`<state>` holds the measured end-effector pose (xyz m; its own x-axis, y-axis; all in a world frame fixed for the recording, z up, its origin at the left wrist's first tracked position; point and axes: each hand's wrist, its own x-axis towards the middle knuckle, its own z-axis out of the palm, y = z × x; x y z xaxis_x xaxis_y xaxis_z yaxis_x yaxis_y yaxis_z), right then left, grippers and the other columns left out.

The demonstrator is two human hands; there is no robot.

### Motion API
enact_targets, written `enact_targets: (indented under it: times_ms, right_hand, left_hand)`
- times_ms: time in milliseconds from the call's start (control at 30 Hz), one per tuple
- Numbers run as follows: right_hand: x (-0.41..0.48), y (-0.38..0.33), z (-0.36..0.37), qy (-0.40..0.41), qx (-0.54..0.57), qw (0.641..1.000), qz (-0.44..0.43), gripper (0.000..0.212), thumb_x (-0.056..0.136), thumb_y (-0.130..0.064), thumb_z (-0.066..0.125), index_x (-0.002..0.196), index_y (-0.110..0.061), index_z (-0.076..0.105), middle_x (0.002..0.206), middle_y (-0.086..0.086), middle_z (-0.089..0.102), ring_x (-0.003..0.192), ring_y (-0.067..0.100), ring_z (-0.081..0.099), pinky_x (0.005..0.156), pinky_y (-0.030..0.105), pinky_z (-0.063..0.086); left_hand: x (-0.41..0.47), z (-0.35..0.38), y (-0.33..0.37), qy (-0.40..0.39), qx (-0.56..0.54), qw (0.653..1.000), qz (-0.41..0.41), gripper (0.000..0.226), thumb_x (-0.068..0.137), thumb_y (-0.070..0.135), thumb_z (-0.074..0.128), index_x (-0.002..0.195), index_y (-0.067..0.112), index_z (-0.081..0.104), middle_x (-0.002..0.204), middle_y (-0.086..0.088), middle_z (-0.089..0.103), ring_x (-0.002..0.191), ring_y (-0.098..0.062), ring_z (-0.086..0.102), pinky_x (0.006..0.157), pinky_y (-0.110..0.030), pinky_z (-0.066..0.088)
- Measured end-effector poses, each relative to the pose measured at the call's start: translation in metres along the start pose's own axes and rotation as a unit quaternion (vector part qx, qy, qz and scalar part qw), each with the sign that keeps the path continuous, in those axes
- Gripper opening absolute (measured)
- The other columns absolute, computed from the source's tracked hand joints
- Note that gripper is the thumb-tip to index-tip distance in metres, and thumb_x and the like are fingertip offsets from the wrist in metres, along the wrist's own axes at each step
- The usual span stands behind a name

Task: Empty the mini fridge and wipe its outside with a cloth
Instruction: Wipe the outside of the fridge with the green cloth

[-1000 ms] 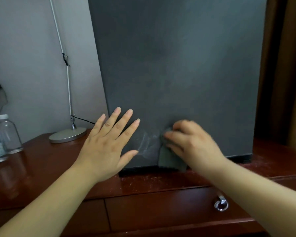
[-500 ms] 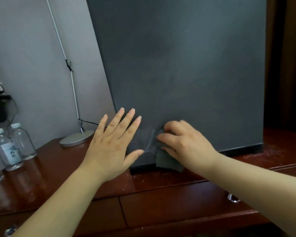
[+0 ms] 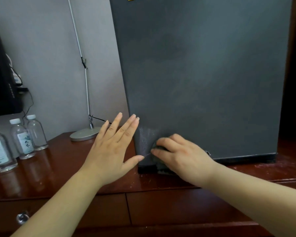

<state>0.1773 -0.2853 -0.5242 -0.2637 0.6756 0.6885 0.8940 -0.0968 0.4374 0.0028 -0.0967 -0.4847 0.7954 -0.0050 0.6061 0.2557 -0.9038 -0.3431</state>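
Three bottles, labels illegible; right hand grips cloth against fridge.

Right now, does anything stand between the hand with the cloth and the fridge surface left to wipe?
Nothing visible does. The right hand presses the cloth low on the mini fridge; the front above and to its right is bare. Only the left hand, flat at the left edge, lies beside the cloth.
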Motion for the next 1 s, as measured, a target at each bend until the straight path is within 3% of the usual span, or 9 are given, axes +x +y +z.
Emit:
enact_targets:
  times_ms: [100,167,333,533,700,767,867,933,1000]
  right_hand:
    - [0.032,0.019,-0.012,0.121,-0.015,0.990,0.067,0.026,0.095,-0.019,0.070,0.120,-0.013,0.070,0.118,0.009,0.064,0.090,0.032,0.058,0.086,0.037,0.050]
    - [0.039,0.018,-0.009,0.151,-0.014,0.985,0.077,0.024,0.095,-0.019,0.069,0.118,-0.011,0.071,0.118,0.010,0.065,0.091,0.032,0.058,0.089,0.037,0.048]
    - [0.013,-0.002,0.014,0.012,0.023,0.996,-0.081,0.027,0.100,-0.017,0.054,0.123,-0.013,0.067,0.117,0.006,0.066,0.090,0.029,0.057,0.076,0.041,0.055]
    - [0.058,0.014,0.005,0.163,0.014,0.986,0.019,0.027,0.092,-0.011,0.072,0.118,-0.006,0.072,0.117,0.009,0.070,0.092,0.030,0.062,0.091,0.034,0.050]
    - [0.029,-0.001,0.021,0.051,0.039,0.994,-0.089,0.024,0.098,-0.011,0.063,0.120,-0.008,0.070,0.122,0.008,0.069,0.091,0.030,0.062,0.081,0.042,0.056]
    - [0.037,0.007,0.016,0.063,0.027,0.994,-0.088,0.024,0.097,-0.011,0.063,0.119,-0.008,0.071,0.123,0.008,0.070,0.090,0.031,0.063,0.082,0.042,0.056]
    - [0.056,0.019,0.008,0.156,0.014,0.988,-0.015,0.024,0.092,-0.012,0.070,0.116,-0.008,0.074,0.122,0.008,0.071,0.088,0.031,0.063,0.090,0.034,0.050]
    - [0.046,0.011,0.015,0.139,0.023,0.990,-0.022,0.024,0.095,-0.013,0.064,0.117,-0.009,0.073,0.124,0.007,0.070,0.089,0.030,0.062,0.087,0.035,0.052]
    - [0.028,-0.002,0.025,0.071,0.042,0.994,-0.076,0.024,0.097,-0.014,0.060,0.118,-0.011,0.072,0.125,0.005,0.070,0.090,0.029,0.061,0.080,0.039,0.056]
  left_hand:
    - [-0.002,0.001,-0.002,0.002,-0.011,1.000,-0.003,0.097,0.090,0.075,0.036,0.160,0.024,-0.009,0.168,0.011,-0.009,0.155,-0.021,-0.010,0.124,-0.052,0.012]
    - [-0.003,0.003,-0.002,0.004,-0.021,1.000,-0.007,0.100,0.089,0.076,0.038,0.160,0.024,-0.009,0.168,0.012,-0.007,0.155,-0.020,-0.009,0.125,-0.051,0.011]
    - [-0.006,0.005,-0.004,0.005,-0.044,0.999,-0.012,0.109,0.085,0.078,0.047,0.160,0.023,-0.010,0.168,0.014,-0.005,0.155,-0.017,-0.010,0.125,-0.048,0.009]
    - [-0.007,0.004,-0.006,0.003,-0.061,0.998,-0.024,0.114,0.082,0.080,0.050,0.159,0.026,-0.015,0.165,0.015,-0.007,0.154,-0.012,-0.015,0.124,-0.042,0.001]
    - [-0.008,0.004,-0.009,-0.005,-0.057,0.998,-0.016,0.117,0.080,0.081,0.050,0.158,0.026,-0.016,0.167,0.015,-0.009,0.154,-0.012,-0.015,0.125,-0.044,0.005]
    - [-0.007,0.002,-0.011,-0.007,-0.055,0.998,-0.011,0.119,0.078,0.081,0.053,0.159,0.025,-0.015,0.165,0.018,-0.013,0.153,-0.012,-0.015,0.125,-0.044,0.004]
    - [-0.005,-0.002,-0.012,-0.012,-0.043,0.999,-0.004,0.123,0.076,0.082,0.055,0.158,0.025,-0.016,0.164,0.019,-0.016,0.153,-0.012,-0.017,0.124,-0.042,0.002]
    - [-0.005,-0.004,-0.010,-0.017,-0.039,0.999,-0.001,0.126,0.074,0.082,0.057,0.158,0.025,-0.018,0.163,0.020,-0.018,0.153,-0.011,-0.019,0.124,-0.041,0.000]
    - [-0.007,-0.003,-0.010,-0.021,-0.036,0.999,-0.007,0.130,0.071,0.082,0.061,0.158,0.025,-0.018,0.159,0.023,-0.024,0.152,-0.010,-0.020,0.124,-0.040,-0.001]
